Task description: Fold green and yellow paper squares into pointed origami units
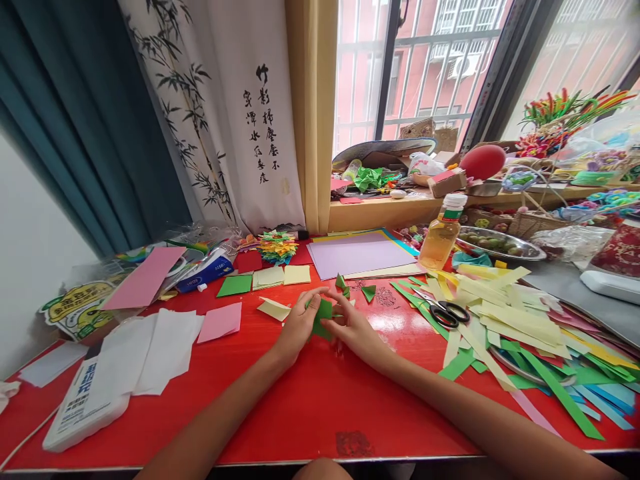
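Over the middle of the red table, a small piece of green paper [321, 320] is held between both hands. My left hand [300, 323] grips its left side, the thumb near the top edge. My right hand [354, 327] has its fingers closed on the paper's right side. Just beyond the hands lie small folded green paper pieces [369, 293], partly hidden by the fingers. A pale yellow paper square [275, 309], slightly folded, rests left of my left hand. Green and cream squares [269, 277] lie behind it.
Black-handled scissors [447, 313] lie among many coloured paper strips [525, 320] on the right. A bottle of amber liquid [440, 233] stands behind them. Lilac sheets [360, 255] and a folded-paper ball [277, 248] sit at the back. A white packet [90, 407] lies at left.
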Available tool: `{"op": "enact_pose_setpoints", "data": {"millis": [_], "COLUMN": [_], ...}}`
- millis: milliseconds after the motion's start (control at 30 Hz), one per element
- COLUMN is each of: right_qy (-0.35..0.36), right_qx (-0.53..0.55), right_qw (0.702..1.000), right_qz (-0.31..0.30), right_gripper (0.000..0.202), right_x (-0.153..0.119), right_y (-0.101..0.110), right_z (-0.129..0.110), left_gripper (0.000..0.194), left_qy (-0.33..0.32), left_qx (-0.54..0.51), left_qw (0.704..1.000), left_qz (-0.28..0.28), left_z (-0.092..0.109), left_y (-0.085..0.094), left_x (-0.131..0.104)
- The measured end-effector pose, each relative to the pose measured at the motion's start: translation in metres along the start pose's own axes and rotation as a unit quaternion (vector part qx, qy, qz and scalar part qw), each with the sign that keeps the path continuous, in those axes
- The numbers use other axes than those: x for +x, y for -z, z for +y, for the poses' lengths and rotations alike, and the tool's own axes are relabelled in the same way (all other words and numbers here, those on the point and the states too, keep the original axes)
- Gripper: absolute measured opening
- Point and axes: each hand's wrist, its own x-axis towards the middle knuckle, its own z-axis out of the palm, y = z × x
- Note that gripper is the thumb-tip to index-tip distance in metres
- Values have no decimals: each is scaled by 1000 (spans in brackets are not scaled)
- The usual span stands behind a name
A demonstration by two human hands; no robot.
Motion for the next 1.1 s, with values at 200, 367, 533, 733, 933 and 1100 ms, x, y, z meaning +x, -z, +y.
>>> {"op": "enact_pose_setpoints", "data": {"millis": [200,367,533,733,933,1100], "right_qy": [-4,-34,-63,-90,-87,-97], "right_qx": [34,91,135,180,209,227], "right_qw": [997,994,988,979,974,969], "right_qz": [76,48,36,33,30,33], "right_gripper": [15,21,25,27,24,24], "right_x": [6,5,6,8,7,8], "right_y": [9,8,6,6,5,6], "right_z": [9,4,4,6,7,10], "left_gripper": [32,21,11,9,12,18], "left_qy": [13,-9,-89,-198,-270,-351], "left_qx": [10,32,134,248,325,391], "left_qw": [999,998,984,946,904,850], "left_qz": [28,61,80,70,66,-19], "left_z": [-12,-25,-16,-10,-16,-21], "left_y": [-2,0,0,4,9,22], "left_x": [3,9,1,-1,1,6]}}
